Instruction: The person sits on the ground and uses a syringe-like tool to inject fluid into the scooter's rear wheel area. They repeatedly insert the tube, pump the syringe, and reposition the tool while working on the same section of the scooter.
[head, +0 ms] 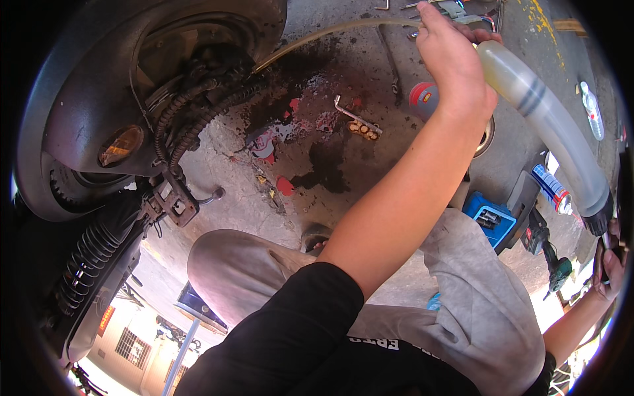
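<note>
My left hand point(453, 64) is closed around the front end of a translucent suction syringe point(569, 128), where its hose joins. Yellowish fluid shows in the barrel near this hand. The clear hose point(337, 29) arches leftward into the dark underside of a motor scooter point(79, 109), where its tip is hidden. At the right rim, my right hand point(613, 277) grips the handle end of the syringe, just behind the black cap point(598, 218) and metal rod. Ribbed black hoses point(185, 133) and a coil-spring shock absorber point(89, 267) show on the scooter.
On the stained concrete lie an L-shaped socket wrench point(359, 116) and a long metal bar point(390, 64). A red and grey container point(422, 99) stands behind my forearm. Rightward are a blue box of sockets point(505, 227), a spray can point(552, 188), a power tool point(535, 235) and a plastic bottle point(592, 111).
</note>
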Motion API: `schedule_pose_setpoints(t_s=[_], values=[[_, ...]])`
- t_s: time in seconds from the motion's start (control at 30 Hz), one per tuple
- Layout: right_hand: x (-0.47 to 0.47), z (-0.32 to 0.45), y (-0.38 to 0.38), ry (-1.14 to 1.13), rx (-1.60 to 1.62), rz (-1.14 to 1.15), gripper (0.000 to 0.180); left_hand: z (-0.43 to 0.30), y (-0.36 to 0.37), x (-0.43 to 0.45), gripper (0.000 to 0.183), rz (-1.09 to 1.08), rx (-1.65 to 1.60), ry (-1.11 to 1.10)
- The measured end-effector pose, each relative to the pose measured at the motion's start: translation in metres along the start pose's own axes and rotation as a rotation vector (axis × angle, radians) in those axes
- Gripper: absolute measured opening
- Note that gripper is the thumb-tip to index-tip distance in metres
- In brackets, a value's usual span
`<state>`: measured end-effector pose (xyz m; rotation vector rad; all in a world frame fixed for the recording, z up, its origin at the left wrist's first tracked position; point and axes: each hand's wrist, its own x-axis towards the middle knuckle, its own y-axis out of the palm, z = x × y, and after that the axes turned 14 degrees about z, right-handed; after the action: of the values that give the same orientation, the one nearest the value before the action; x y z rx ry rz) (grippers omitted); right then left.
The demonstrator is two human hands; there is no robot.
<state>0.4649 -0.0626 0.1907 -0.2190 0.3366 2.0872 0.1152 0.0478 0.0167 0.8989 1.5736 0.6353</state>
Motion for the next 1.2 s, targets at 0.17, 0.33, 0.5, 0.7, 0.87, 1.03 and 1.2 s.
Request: schedule_pose_setpoints(t_s=[0.17, 0.33, 0.5, 0.7, 0.87, 1.03, 1.2], values=[[0.011, 0.002, 0.011, -0.027, 0.084, 0.015, 0.043, -0.01, 0.021, -0.022, 0.04, -0.058, 0.113, 0.026], [0.014, -0.003, 0.03, -0.171, 0.318, -0.167, 0.045, -0.006, 0.01, -0.016, 0.04, 0.071, 0.039, 0.025], [0.029, 0.017, 0.004, -0.012, -0.074, 0.288, 0.046, -0.004, 0.013, -0.017, 0.037, 0.063, -0.097, 0.07], [0.023, -0.004, 0.022, -0.198, 0.155, 0.006, 0.046, -0.012, 0.007, -0.029, 0.031, 0.206, -0.144, 0.115], [0.031, 0.02, -0.003, -0.041, -0.032, 0.345, 0.045, -0.023, -0.016, -0.016, 0.023, 0.215, -0.147, 0.256], [0.025, 0.001, -0.003, -0.088, 0.048, 0.209, 0.045, -0.054, -0.065, -0.005, 0.027, 0.155, -0.206, 0.383], [0.012, 0.005, -0.006, -0.084, 0.05, 0.161, 0.046, -0.078, -0.076, -0.014, 0.027, 0.262, 0.02, 0.574]])
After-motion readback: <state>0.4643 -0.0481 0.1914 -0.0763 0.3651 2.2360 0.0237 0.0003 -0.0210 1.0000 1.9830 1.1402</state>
